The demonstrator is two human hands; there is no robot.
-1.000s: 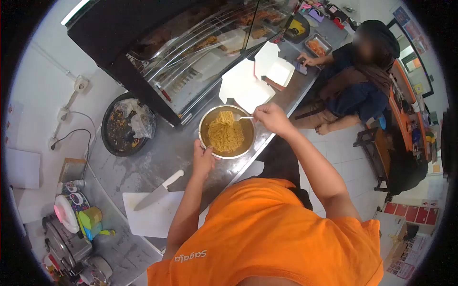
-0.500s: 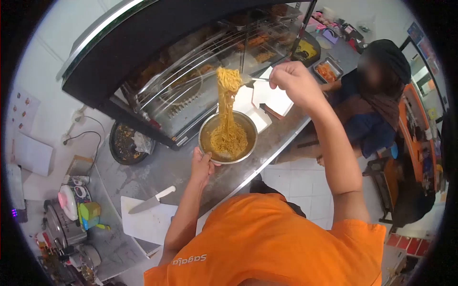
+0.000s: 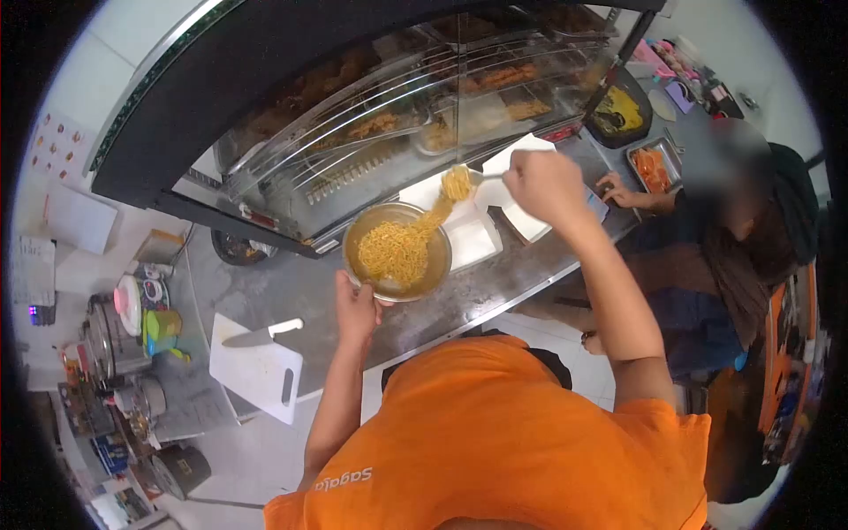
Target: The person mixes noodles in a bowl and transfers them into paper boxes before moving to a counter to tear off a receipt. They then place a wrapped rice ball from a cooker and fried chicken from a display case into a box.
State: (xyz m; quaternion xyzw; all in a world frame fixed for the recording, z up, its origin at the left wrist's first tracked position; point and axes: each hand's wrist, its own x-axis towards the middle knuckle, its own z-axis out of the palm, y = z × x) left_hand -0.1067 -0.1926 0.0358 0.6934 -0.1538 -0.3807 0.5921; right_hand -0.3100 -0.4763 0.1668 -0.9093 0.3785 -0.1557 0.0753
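My left hand (image 3: 358, 309) grips the near left rim of a metal bowl (image 3: 438, 261), which is tilted. Yellow noodles (image 3: 393, 252) lie in the bowl. My right hand (image 3: 549, 187) is closed around the handle of a fork (image 3: 491, 177). A clump of noodles hangs on the fork's end, and a strand bundle trails from it over the bowl's right rim. Under and beside the fork stand open white paper boxes (image 3: 474, 237), partly covered by the bowl, the noodles and my right hand.
A glass display case (image 3: 389, 150) with fried food runs along the back. A knife (image 3: 261, 335) rests on a white cutting board (image 3: 256, 371) at left. On the right, a co-worker's hand (image 3: 621, 189) is near a tray of orange food (image 3: 652, 168). A dark pan (image 3: 237, 247) sits left.
My right hand has lowered the fork and noodles toward the boxes. The bowl has tilted toward the right. The view has shifted, and the co-worker's hand now shows on the counter.
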